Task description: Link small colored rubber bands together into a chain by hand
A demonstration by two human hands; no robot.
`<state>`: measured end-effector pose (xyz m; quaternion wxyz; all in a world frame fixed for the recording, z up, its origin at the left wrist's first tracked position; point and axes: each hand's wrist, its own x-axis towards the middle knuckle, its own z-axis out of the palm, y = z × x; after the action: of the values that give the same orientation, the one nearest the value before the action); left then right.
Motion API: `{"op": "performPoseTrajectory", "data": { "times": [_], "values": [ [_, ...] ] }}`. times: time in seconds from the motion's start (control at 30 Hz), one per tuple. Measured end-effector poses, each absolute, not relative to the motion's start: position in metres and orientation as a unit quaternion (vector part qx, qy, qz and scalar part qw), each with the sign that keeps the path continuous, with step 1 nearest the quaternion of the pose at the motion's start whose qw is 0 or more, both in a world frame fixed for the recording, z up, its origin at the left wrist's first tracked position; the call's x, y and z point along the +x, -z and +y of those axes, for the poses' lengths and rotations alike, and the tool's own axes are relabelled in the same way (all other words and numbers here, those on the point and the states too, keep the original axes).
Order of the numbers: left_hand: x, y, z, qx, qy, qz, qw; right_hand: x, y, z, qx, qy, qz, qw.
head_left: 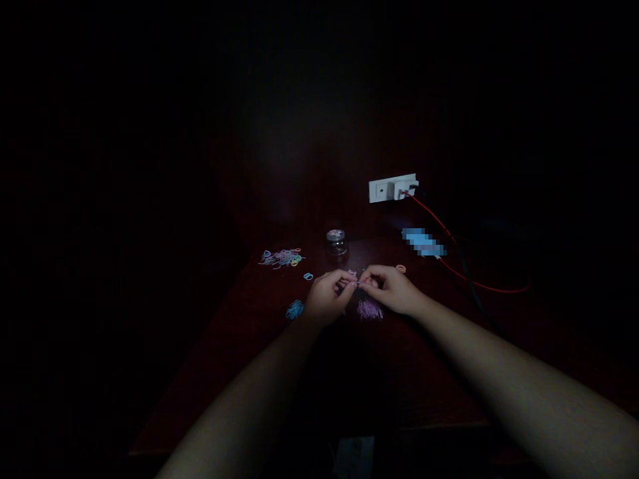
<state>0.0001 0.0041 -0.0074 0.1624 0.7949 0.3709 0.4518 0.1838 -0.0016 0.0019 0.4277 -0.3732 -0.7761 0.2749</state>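
My left hand (330,293) and my right hand (390,287) meet above the table, fingertips pinched close together. Between them is a small pale elastic band (358,284), mostly covered by the fingers. A heap of purple elastic bands (370,309) lies just below my right hand. Blue elastic bands (295,309) are gathered to the left of my left wrist. Farther back on the left is a mixed-colour pile of bands (282,258). A pair of light blue bands (308,276) lies apart from it, and an orange-pink band (401,269) sits beyond my right hand.
A clear lidded jar (336,243) stands behind my hands. At the back right, a white wall socket (393,188) holds a plug with a red cable (429,211). The cable reaches a blurred-out blue object (423,241) on the dark red table (239,339). Surroundings are very dark.
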Motion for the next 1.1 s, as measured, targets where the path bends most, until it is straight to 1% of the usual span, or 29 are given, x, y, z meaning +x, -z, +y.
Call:
{"op": "performPoseTrajectory", "data": {
  "times": [0.23, 0.37, 0.57, 0.9, 1.1],
  "values": [
    [0.0000, 0.0062, 0.0023, 0.794, -0.449, 0.376, 0.162, 0.1856, 0.0000, -0.0002, -0.363, -0.285, -0.769, 0.442],
    [0.0007, 0.0068, 0.0028, 0.796, -0.449, 0.370, 0.165, 0.1849, -0.0012, -0.0020, -0.355, -0.309, -0.772, 0.428],
    [0.0007, 0.0066, 0.0032, 0.801, -0.444, 0.367, 0.162, 0.1857, -0.0016, -0.0011, -0.366, -0.274, -0.781, 0.425],
    [0.0007, 0.0097, 0.0050, 0.797, -0.444, 0.372, 0.170, 0.1851, -0.0009, -0.0003, -0.371, -0.287, -0.772, 0.429],
    [0.0003, 0.0081, 0.0043, 0.797, -0.441, 0.382, 0.153, 0.1856, 0.0015, 0.0010, -0.365, -0.293, -0.770, 0.434]
  ]
}}
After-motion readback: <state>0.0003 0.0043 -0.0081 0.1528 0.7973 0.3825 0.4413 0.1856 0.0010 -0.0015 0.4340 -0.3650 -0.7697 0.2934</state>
